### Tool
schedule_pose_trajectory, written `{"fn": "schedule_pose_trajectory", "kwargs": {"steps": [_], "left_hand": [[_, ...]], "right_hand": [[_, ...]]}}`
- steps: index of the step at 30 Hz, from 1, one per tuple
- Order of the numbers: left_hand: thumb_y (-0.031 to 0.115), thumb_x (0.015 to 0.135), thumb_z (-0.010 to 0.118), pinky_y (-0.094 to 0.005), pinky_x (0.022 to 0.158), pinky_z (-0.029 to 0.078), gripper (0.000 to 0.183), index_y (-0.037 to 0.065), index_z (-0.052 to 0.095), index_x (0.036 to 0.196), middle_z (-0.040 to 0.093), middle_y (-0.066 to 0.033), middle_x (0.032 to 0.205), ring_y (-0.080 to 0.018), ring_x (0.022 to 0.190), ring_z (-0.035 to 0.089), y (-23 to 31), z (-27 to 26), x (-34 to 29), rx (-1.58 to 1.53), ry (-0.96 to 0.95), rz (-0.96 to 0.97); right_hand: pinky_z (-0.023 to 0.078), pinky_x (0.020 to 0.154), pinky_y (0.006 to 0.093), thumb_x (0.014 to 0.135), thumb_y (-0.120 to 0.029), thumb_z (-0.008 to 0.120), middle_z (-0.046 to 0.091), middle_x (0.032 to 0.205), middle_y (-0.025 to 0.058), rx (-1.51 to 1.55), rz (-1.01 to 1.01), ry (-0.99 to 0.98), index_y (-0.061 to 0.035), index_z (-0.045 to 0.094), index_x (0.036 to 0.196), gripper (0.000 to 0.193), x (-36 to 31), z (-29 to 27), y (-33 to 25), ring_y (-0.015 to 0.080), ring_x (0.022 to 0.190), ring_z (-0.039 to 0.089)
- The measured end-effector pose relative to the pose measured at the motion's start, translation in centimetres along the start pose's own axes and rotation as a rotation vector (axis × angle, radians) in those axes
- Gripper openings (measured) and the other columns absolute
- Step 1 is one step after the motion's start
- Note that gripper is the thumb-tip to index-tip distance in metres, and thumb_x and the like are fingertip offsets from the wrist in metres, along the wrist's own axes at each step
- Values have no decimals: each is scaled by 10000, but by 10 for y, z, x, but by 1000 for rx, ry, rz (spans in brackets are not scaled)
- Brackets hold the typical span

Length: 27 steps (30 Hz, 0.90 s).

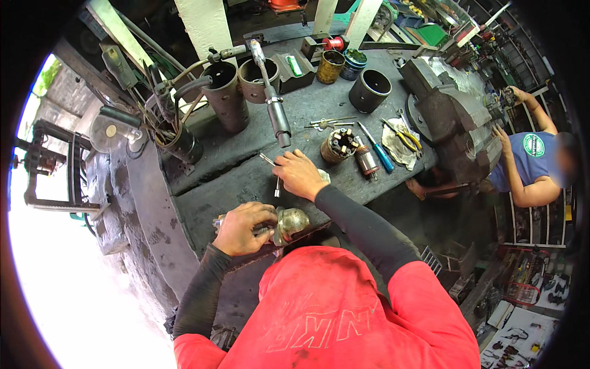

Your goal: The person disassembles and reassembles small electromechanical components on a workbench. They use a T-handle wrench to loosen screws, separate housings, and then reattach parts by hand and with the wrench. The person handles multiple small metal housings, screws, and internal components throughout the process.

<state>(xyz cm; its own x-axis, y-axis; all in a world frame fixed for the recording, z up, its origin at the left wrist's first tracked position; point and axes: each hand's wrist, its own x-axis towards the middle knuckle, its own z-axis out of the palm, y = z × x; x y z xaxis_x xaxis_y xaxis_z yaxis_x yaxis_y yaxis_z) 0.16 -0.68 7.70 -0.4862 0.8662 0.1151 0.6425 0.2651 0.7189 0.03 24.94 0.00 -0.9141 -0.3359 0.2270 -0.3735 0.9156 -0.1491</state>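
Note:
Near the front edge of the bench, my left hand (246, 229) is closed with its fingers curled against a dull metal housing (292, 222) with a rounded end. Part of that housing is hidden under the hand. Just beyond it my right hand (301, 174) grips a shiny socket wrench (278, 187), one end pointing toward me and a bar showing beyond the fingers. To the right of that hand are a round brush holder (339, 146) and a copper-banded armature (367, 163). A blue-handled screwdriver (383, 157) lies alongside the armature.
Yellow-handled pliers (407, 138) rest on a rag at the right. A large bench vise (455, 132) stands beyond them. Dark metal cylinders (370, 90) and cans line the back. At the far right another person (530, 160) works by the vise. A press frame (52, 163) stands left.

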Motion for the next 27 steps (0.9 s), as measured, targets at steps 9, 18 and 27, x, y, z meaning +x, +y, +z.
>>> {"fn": "schedule_pose_trajectory", "kwargs": {"steps": [9,18,27], "left_hand": [[354,820,866,-470,1046,539,629,125,676,1374,677,-150,1403,-384,1250,651,1,-8,-12,188,-66,-118],[414,697,951,-454,1030,547,886,119,616,1463,683,-174,1380,-387,1217,671,-16,-16,-12,88,-57,-125],[501,638,970,-451,869,583,932,129,639,1426,748,-132,1123,-360,1039,734,-22,-14,-14,182,-96,-178]], "right_hand": [[496,866,497,931,-151,736,665,1038,155,491,257,202,-49,727,1063,167,-26,-32,-45,377,990,650],[452,865,449,936,-337,775,635,1028,112,538,272,122,-37,734,992,308,-58,-47,-119,323,1011,608],[433,902,480,871,-274,829,651,1048,103,686,436,210,-69,791,951,223,-66,-37,-130,322,1035,608]]}}
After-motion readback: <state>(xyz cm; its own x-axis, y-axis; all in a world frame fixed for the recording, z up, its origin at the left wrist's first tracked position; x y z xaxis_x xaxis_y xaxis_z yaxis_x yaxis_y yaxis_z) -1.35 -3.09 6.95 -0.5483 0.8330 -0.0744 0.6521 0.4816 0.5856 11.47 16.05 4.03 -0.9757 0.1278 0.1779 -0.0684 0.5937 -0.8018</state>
